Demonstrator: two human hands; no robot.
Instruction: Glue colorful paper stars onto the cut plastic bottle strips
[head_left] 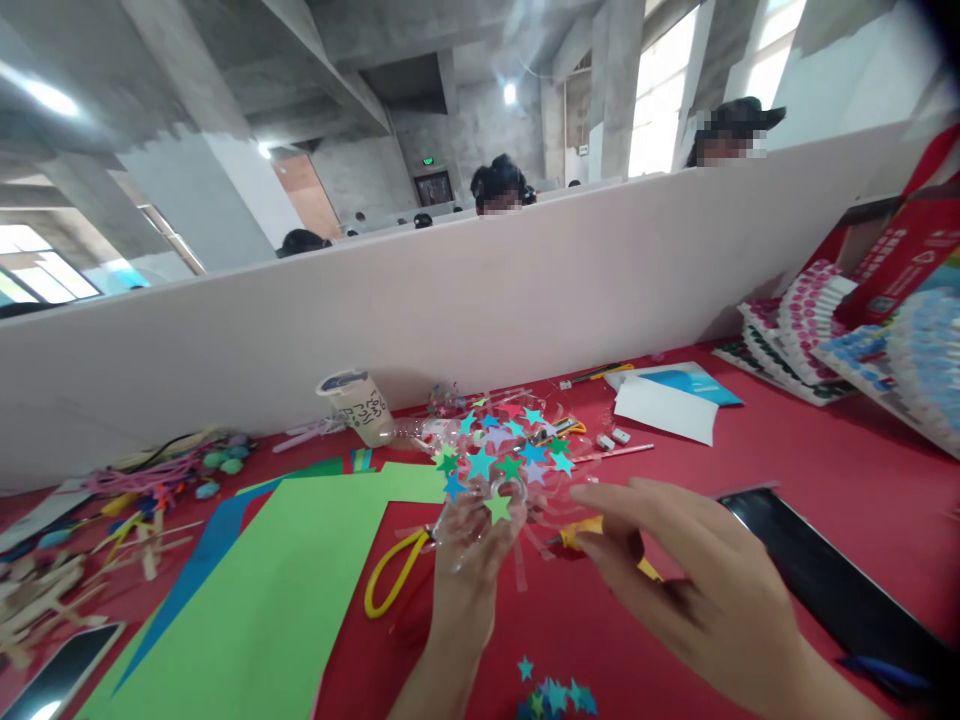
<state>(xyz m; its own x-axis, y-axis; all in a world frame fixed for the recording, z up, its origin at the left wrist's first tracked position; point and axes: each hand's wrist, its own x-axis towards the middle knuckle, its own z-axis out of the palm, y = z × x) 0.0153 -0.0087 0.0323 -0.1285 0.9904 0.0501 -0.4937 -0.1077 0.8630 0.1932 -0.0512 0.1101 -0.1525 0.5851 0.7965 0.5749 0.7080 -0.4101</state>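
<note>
My left hand [469, 550] is closed around a clear plastic piece [504, 490], which looks like a cut bottle with strips fanning out. Paper stars in blue, teal, green and lilac cover it, and a light green star [498, 507] faces me. To the right of it, my right hand [697, 590] hovers with thumb and fingers apart, and I see nothing between them. Partly behind those fingers lies a yellow tool with a pointed tip [581, 535]. Beside my left wrist is a yellow loop handle [397, 575]. Several loose stars [555, 697] lie at the front edge.
Green card sheets [300, 570] spread to the left, with wooden sticks [45, 600] and a phone [64, 670] beyond. A paper cup [356, 405] stands by the white partition [450, 300]. A black flat case [832, 580] lies right. People sit behind the partition.
</note>
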